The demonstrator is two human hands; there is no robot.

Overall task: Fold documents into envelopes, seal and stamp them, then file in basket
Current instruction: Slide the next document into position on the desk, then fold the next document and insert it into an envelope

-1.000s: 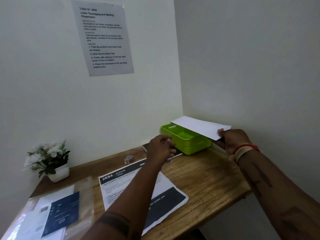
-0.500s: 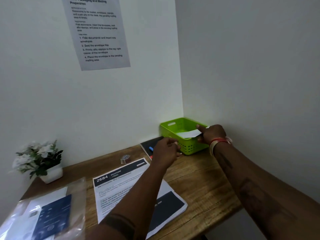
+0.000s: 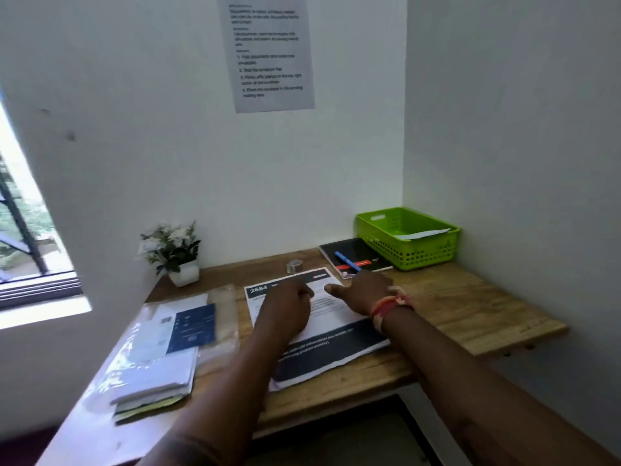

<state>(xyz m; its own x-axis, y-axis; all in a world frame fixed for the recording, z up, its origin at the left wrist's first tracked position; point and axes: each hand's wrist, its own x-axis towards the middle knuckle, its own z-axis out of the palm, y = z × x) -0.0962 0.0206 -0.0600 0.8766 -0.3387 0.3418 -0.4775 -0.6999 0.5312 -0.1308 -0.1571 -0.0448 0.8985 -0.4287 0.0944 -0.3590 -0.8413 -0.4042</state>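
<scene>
Desk: a long wooden plank desk [image 3: 470, 304] fills the corner between two white walls.
Wall sheet: a grey printed instruction sheet [image 3: 270, 52] hangs on the back wall; its text is too blurred to read.
Window: a bright window [image 3: 23, 230] shows at the left edge.
Plastic sleeve: a clear plastic sleeve of white papers with a dark blue card [image 3: 161, 344] lies on the left part of the desk, over a yellow-edged stack.
Document: a white printed document with dark blue bands and the number 2684 [image 3: 332, 344] lies flat at the desk's middle, under both hands.
Basket: a lime green perforated plastic basket [image 3: 420, 253] sits in the far right corner against the walls.
Envelope: a white paper envelope [image 3: 421, 234] lies inside the basket, its edge showing above the rim.
Notebook: a black notebook with a red stripe [image 3: 359, 253] lies just left of the basket, touching it.
Plant: a small white-flowered plant in a white pot [image 3: 174, 253] stands against the back wall on the left.
Left hand: the left hand [image 3: 285, 307] is over the document, fingers curled loosely, pinching nothing visible.
Right hand: the right hand [image 3: 363, 294], with a red and cream thread wristband, rests spread and empty on the document's upper right.
Pen: a blue pen [image 3: 346, 260] lies on the notebook.
Tape: a small clear tape roll [image 3: 295, 265] sits just beyond the document's top edge.
</scene>
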